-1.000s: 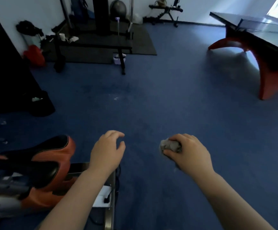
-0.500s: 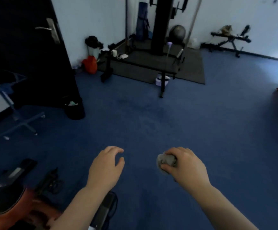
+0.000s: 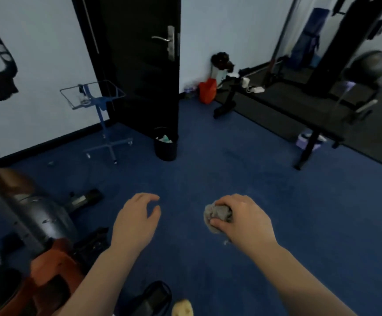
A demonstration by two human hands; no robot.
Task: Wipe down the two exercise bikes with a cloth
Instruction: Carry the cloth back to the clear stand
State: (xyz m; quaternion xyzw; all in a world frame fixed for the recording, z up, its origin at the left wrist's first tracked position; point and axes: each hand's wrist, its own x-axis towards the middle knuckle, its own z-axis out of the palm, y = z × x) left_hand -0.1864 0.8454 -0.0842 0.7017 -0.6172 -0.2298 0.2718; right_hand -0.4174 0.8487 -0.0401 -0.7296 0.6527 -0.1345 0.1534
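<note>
While both forearms reach forward, right hand (image 3: 242,221) fisted around crumpled cloth (image 3: 217,215), left hand (image 3: 136,221) loosely curled, seemingly empty.

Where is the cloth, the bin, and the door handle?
cloth (image 3: 217,215): head view, crumpled grey middle.
bin (image 3: 165,148): head view, black side wall.
door handle (image 3: 161,38): head view, silver lever.

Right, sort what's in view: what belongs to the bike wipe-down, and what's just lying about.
For the job:
cloth, balled in the right hand
bike, lower left
left hand, empty

Lying about:
bin
blue stand
bench
red bag
</note>
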